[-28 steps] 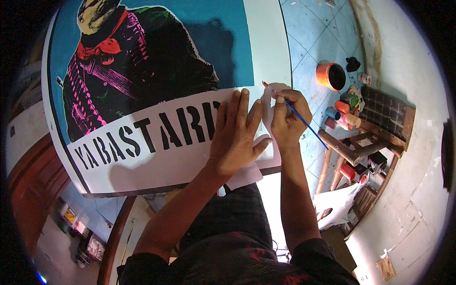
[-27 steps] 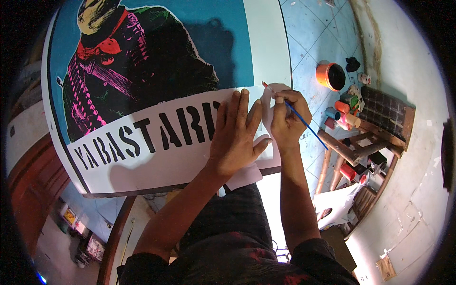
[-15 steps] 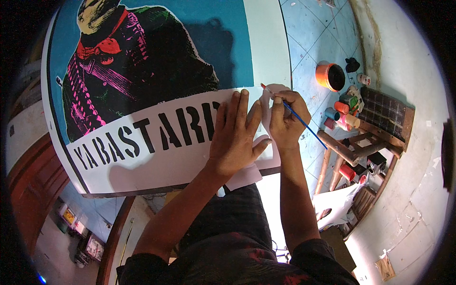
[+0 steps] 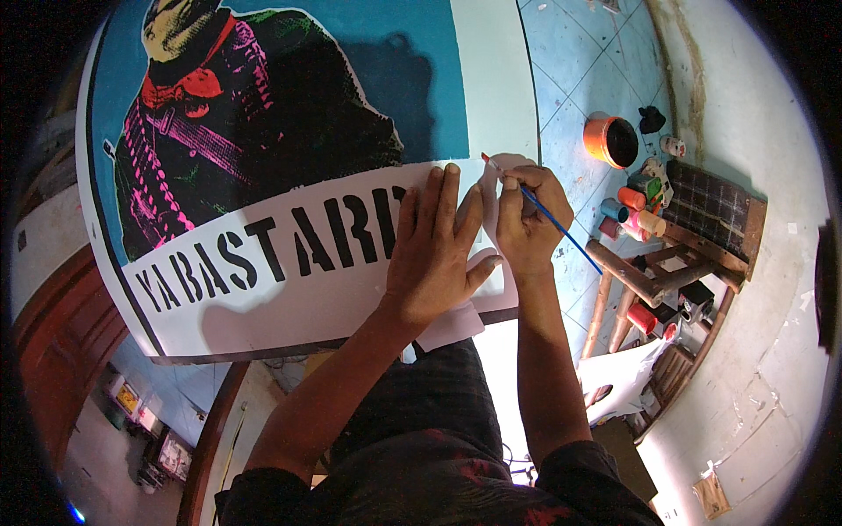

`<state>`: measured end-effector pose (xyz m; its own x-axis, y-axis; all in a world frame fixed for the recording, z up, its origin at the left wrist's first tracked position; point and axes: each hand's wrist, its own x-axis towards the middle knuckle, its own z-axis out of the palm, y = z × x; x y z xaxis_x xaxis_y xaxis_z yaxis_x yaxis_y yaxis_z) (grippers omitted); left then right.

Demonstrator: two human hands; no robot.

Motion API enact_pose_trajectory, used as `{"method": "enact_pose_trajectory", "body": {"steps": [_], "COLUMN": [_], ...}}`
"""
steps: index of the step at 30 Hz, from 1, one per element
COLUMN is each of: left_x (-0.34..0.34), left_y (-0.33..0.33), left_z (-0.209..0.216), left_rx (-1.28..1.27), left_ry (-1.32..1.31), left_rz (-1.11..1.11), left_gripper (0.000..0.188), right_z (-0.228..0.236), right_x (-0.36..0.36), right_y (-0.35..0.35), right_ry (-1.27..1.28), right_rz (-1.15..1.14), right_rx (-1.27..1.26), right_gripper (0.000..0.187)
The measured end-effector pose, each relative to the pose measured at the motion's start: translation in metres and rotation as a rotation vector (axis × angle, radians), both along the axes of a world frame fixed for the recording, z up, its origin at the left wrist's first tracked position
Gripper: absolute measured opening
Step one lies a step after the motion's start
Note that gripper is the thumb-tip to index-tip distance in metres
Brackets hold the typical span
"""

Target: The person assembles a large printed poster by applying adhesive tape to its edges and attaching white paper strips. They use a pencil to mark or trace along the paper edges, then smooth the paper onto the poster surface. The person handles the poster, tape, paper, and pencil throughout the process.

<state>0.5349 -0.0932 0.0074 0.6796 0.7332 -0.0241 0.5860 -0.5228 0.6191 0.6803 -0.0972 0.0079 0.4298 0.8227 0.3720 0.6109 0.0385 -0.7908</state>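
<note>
Painted board (image 4: 502, 83) beneath both hands (image 4: 434, 256) (image 4: 531, 226)

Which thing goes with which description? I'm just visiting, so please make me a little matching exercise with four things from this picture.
Things:
1. Left hand
2. Right hand
3. Paintbrush
4. Bucket

Descriptions:
A. Blue handle, reddish tip
B. Back upward, thumb spread apart
C. Orange outside, dark inside
D. Curled in a pinch

Right pairs: 1-B, 2-D, 3-A, 4-C
</note>
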Motion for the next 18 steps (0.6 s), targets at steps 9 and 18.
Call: {"method": "enact_pose_trajectory", "body": {"steps": [9, 18], "left_x": [0.0, 0.001], "left_y": [0.001, 0.002], "left_z": [-0.002, 0.0], "left_rx": [0.019, 0.018], "left_ry": [-0.012, -0.001], "left_rz": [0.005, 0.007], "left_gripper": [0.085, 0.082], "right_z": [-0.004, -0.011], "right_x": [0.0, 0.004], "right_y": [-0.004, -0.007], "right_ry": [0.121, 0.139], "right_rz": [-0.058, -0.037], "right_rx": [0.009, 0.0], "right_gripper": [0.003, 0.004]}}
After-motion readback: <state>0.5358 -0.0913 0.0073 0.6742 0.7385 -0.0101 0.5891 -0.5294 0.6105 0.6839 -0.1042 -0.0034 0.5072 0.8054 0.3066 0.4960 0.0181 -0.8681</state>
